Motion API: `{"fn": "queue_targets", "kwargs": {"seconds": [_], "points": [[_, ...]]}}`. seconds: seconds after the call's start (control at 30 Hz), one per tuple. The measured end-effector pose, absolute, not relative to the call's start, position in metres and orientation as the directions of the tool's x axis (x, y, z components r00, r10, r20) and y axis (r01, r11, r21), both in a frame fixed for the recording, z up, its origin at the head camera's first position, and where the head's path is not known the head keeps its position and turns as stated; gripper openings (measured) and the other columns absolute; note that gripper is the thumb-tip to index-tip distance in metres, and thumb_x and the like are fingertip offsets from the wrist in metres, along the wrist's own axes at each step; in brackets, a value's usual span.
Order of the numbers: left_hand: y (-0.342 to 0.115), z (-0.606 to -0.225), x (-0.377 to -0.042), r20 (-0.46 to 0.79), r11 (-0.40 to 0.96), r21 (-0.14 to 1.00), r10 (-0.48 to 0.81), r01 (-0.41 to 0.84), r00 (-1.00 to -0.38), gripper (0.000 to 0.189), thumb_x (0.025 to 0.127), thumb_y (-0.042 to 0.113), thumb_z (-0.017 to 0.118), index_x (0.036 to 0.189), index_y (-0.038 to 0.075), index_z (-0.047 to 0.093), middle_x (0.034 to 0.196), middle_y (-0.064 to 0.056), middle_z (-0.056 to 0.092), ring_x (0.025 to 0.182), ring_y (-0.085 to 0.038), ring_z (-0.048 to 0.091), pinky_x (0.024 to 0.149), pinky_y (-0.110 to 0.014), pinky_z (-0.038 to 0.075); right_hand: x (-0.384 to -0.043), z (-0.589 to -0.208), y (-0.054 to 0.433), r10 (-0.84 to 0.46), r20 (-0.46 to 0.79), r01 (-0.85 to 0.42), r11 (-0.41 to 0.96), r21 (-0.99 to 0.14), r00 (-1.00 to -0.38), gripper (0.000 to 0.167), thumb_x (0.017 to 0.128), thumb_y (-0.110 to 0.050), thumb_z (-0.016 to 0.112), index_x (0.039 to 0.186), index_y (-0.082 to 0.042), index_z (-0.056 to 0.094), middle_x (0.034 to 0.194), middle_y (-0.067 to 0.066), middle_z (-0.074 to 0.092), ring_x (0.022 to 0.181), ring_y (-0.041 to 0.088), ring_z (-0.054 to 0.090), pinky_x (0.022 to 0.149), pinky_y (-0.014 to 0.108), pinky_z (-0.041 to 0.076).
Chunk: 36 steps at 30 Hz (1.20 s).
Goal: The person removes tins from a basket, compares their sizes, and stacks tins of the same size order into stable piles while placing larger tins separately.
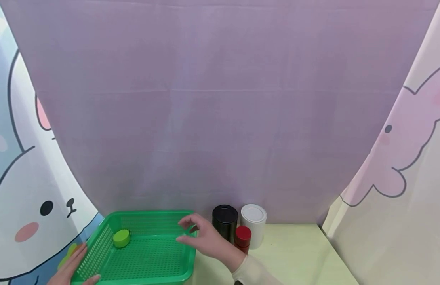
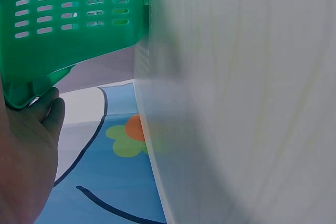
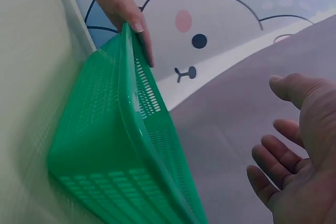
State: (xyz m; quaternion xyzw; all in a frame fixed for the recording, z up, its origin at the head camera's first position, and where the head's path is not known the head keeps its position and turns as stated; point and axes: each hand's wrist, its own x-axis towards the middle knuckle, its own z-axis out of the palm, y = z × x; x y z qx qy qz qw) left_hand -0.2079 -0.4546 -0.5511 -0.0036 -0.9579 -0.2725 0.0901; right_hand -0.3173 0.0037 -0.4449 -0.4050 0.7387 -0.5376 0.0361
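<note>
A green plastic basket (image 1: pixel 148 280) with perforated walls stands at the left of the table. My left hand (image 1: pixel 71 266) rests at its near left corner; the straight fingers touch the left rim and the thumb lies by the near rim. Inside, toward the left wall, sits a short round lime-green piece (image 1: pixel 121 238). Over the basket's right side hovers my right hand (image 1: pixel 205 237), thumb and fingers spread apart, holding nothing. The right wrist view shows that hand's loosely bent fingers (image 3: pixel 275 156) apart from the basket (image 3: pixel 128 129).
Right of the basket stand a black canister (image 1: pixel 225 221), a white canister (image 1: pixel 254 225) and a smaller red-capped jar (image 1: pixel 242 236), close together behind my right forearm. A purple curtain (image 1: pixel 205 118) hangs behind the pale table (image 1: pixel 298 253). Cartoon-printed cloth (image 1: pixel 27 213) flanks the left.
</note>
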Motion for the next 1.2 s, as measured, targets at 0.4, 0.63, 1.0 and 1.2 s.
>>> {"fn": "queue_targets", "kwargs": {"seconds": [0.4,0.63,1.0,1.2], "points": [[-0.461,-0.554,-0.213,0.136,0.855,0.516,-0.020,0.054,-0.991,0.109,0.108,0.056,0.067,0.168,-0.017,0.012,0.171,-0.046,0.015,0.143,-0.077,0.028,0.095,-0.095,0.038,-0.338,-0.449,-0.058,-0.700,0.212,-0.430,0.149,-0.891,-0.682,0.042,0.105,-0.033,0.080,0.144,-0.029,0.065,0.125,-0.019,0.066,0.116,0.001,0.063,0.099,0.026,0.057],[-0.460,-0.552,-0.211,0.135,0.848,0.527,-0.024,0.051,-0.991,0.110,0.107,0.056,0.068,0.168,-0.016,0.012,0.171,-0.046,0.014,0.143,-0.078,0.027,0.095,-0.096,0.037,-0.349,-0.448,-0.088,-0.713,0.166,-0.419,0.194,-0.887,-0.682,0.041,0.103,-0.032,0.084,0.141,-0.031,0.067,0.119,-0.018,0.066,0.110,0.001,0.064,0.092,0.024,0.059],[-0.460,-0.551,-0.210,0.135,0.844,0.534,-0.023,0.053,-0.991,0.109,0.107,0.055,0.069,0.168,-0.016,0.014,0.171,-0.045,0.016,0.142,-0.078,0.029,0.092,-0.094,0.042,-0.367,-0.447,-0.124,-0.759,0.071,-0.415,0.272,-0.868,-0.647,0.046,0.103,-0.028,0.084,0.145,-0.030,0.065,0.120,-0.017,0.067,0.114,0.006,0.067,0.091,0.027,0.059],[-0.460,-0.556,-0.209,0.161,0.847,0.529,-0.034,0.057,-0.986,0.110,0.106,0.058,0.069,0.170,-0.013,0.015,0.173,-0.043,0.017,0.143,-0.076,0.031,0.093,-0.093,0.041,-0.381,-0.458,-0.136,-0.788,0.058,-0.403,0.248,-0.881,-0.612,0.056,0.101,-0.026,0.086,0.151,-0.036,0.061,0.129,-0.016,0.066,0.127,0.015,0.066,0.092,0.029,0.060]]}}
